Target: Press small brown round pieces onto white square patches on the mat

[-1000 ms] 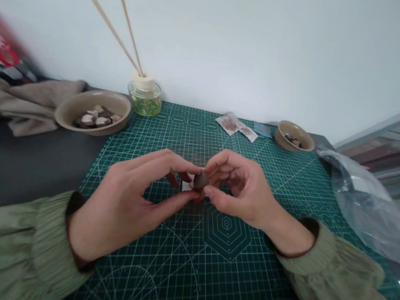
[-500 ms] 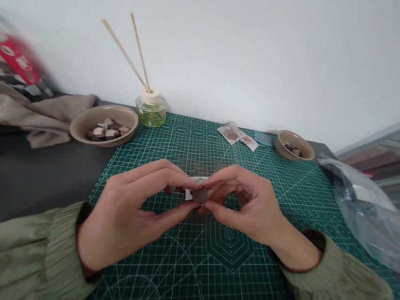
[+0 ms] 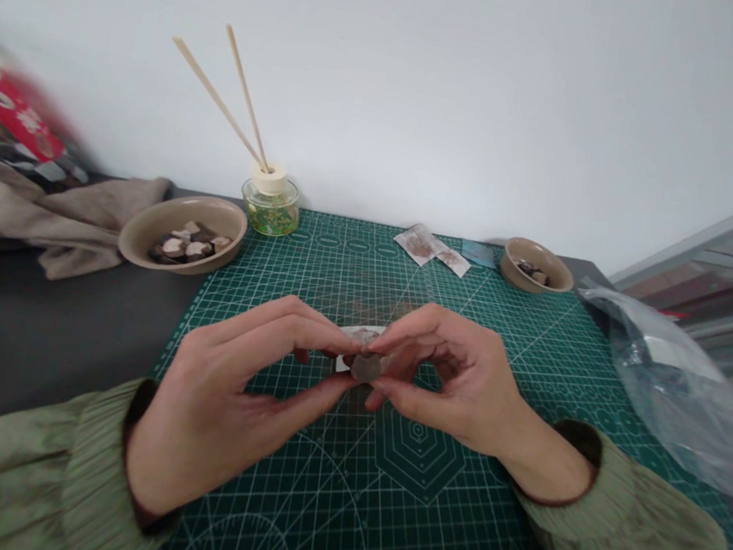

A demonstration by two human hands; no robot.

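Note:
My left hand [image 3: 235,392] and my right hand [image 3: 453,378] meet above the middle of the green cutting mat [image 3: 383,501]. Between the fingertips of both hands sits a small dark round piece [image 3: 367,367]. A small white paper piece [image 3: 361,335] shows just behind the fingertips; whether it lies on the mat or is held I cannot tell. Both thumbs and forefingers pinch together on the dark piece.
A tan bowl [image 3: 150,233] with brown and white pieces stands at the left. A reed diffuser [image 3: 271,201] stands at the back. Two small sachets [image 3: 430,247] and a smaller tan bowl [image 3: 536,265] lie back right. Clear plastic bag [image 3: 680,383] right, beige cloth [image 3: 54,219] left.
The view shifted a little. Both hands stay together on the dark piece, which has turned slightly between the fingertips.

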